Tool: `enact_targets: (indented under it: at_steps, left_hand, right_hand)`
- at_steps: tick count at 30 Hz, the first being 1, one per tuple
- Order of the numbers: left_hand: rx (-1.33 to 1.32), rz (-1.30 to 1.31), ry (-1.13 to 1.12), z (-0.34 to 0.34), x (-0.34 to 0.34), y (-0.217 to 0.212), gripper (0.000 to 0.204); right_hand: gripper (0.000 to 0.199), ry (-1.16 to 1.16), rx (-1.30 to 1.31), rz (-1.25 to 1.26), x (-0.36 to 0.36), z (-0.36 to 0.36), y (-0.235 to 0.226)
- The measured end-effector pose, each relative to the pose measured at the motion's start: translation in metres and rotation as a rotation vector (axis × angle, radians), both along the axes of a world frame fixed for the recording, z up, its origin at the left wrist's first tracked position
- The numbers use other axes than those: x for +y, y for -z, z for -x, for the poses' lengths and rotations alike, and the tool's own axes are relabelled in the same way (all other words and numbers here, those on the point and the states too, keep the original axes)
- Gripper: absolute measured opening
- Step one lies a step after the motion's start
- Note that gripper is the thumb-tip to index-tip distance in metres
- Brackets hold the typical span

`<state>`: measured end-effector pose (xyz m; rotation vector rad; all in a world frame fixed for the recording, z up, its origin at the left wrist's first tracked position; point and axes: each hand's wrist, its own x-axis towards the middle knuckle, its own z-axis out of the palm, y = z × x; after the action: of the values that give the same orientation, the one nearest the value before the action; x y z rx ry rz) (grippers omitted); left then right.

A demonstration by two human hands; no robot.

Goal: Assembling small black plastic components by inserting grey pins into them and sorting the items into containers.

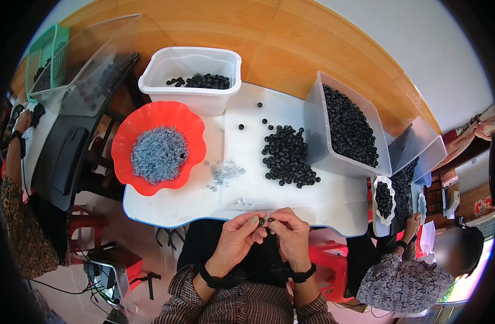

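Note:
My left hand (237,237) is closed, thumb and forefinger pinching a small round black part (261,222) with a hole in it. Close beside it my right hand (291,237) pinches a tiny dark piece (271,220), too small to name. Both hands meet just off the near edge of the white table (242,146), above my lap. A pile of similar black parts (288,156) lies on the tabletop ahead and to the right. Ahead and left, small clear-grey pieces (226,173) are scattered, and more (160,155) fill a red scalloped bowl (196,127).
A white tub (220,100) with some black parts stands at the back. The translucent bin (339,159) at the right holds many more. At right a co-worker's hand (411,229) is near a white dish (378,208); another person's hand (23,121) is far left.

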<state>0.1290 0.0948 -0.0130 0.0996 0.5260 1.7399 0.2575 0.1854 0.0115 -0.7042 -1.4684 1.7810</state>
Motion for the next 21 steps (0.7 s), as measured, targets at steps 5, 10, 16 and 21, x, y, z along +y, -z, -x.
enact_targets:
  at_steps: [5,10,16,21]
  left_hand:
    - [-0.012,-0.01,-0.023,0.001,-0.001,0.002,0.024]
    - [0.0,0.012,-0.049,0.0,-0.001,0.001,0.024]
    - [0.02,0.042,-0.052,-0.001,-0.001,0.002,0.025]
    - [-0.001,0.039,-0.071,0.0,-0.004,-0.004,0.027]
  right_hand:
    - [0.019,0.009,-0.06,-0.08,-0.008,0.006,-0.004]
    - [0.021,0.031,-0.141,-0.17,-0.01,0.007,-0.004]
    - [0.02,0.035,-0.14,-0.188,-0.012,0.009,-0.005]
    - [0.019,0.067,-0.205,-0.271,-0.013,0.012,-0.01]
